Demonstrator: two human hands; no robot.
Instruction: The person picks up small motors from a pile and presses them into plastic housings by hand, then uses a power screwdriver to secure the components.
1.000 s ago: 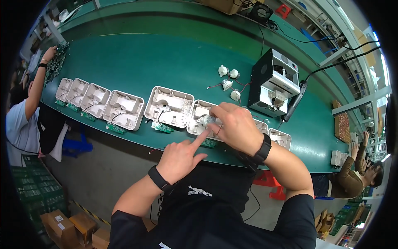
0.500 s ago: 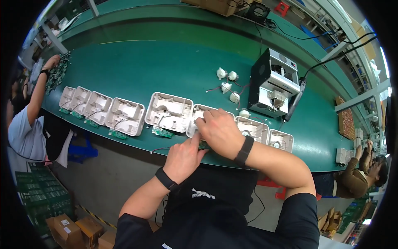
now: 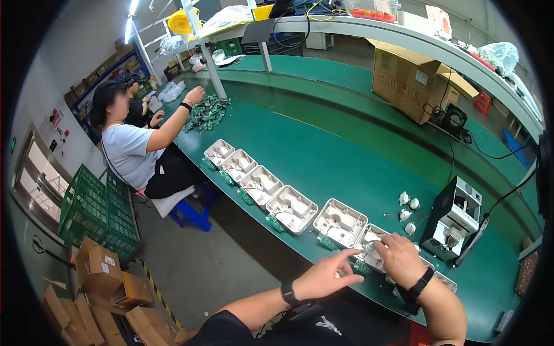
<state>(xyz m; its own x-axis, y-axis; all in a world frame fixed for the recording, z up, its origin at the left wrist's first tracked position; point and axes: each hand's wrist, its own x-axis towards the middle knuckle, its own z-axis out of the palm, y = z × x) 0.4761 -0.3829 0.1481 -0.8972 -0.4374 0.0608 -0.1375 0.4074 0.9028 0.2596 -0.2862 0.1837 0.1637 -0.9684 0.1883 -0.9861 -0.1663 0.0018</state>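
My right hand (image 3: 401, 262) reaches over a white plastic housing (image 3: 370, 233) at the table's near edge. Its fingertips are closed on a small white round part (image 3: 369, 247) in or just above that housing; how far it sits inside cannot be made out. Close by, at the table edge, my left hand (image 3: 326, 275) has thumb and forefinger spread, its other fingers curled. A green circuit board (image 3: 362, 267) lies against the housing's near side. Left of it stands an open white housing (image 3: 340, 222) with its own board (image 3: 327, 241). My right hand and wrist partly cover the housings to the right.
More open housings (image 3: 291, 209) with boards run leftward along the edge. White round parts with wires (image 3: 405, 214) lie beyond my right hand, near a black-and-silver machine (image 3: 453, 218). At far left a co-worker (image 3: 130, 138) reaches to a pile of green boards (image 3: 209, 112).
The view has swung left, bringing in more of the co-worker and shelf. My left hand has come away from the housing and opened; my right hand stays at it.
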